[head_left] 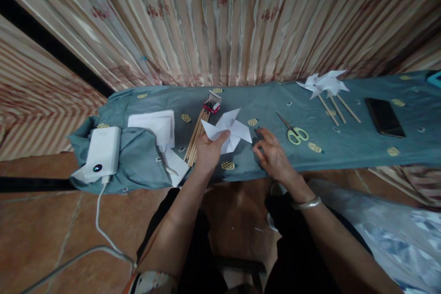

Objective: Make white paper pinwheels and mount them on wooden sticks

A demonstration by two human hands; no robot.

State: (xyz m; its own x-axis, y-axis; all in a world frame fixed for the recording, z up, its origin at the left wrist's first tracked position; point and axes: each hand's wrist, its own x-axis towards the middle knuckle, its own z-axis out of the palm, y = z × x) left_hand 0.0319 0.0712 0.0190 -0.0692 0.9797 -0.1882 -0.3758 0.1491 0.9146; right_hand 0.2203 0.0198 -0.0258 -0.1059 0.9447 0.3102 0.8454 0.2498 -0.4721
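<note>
Striped curtain [234, 32] hangs behind a narrow table [262, 96] under a green pineapple-print cloth. Left hand [208, 151] grips one white paper pinwheel [223, 121], thumb on top near its centre. Pinwheel lies just above the cloth, face up, between the hands; four-way star, no clear long axis, vane tips going left, away and slightly right, right, and toward the wearer. Right hand [274, 156] is just right of it, thumb and index narrowed together; can't tell if anything small is between them. Counts: one bundle of wooden sticks [193, 147] just left of the left hand, long axis running away and slightly right, exact number unclear; one small open box [211, 106] at its far end; one pair of scissors [290, 129] right of the right hand, blades away-left; three sticked pinwheels [327, 83] farther right, heads overlapping at the far ends; one phone [384, 117] past those. Left of the left hand: white sheets [151, 119], then one white device [103, 149] with a cable. Near table edge passes under both forearms; a strip of cloth separates pinwheel and scissors, another runs beyond both hands to the curtain.
</note>
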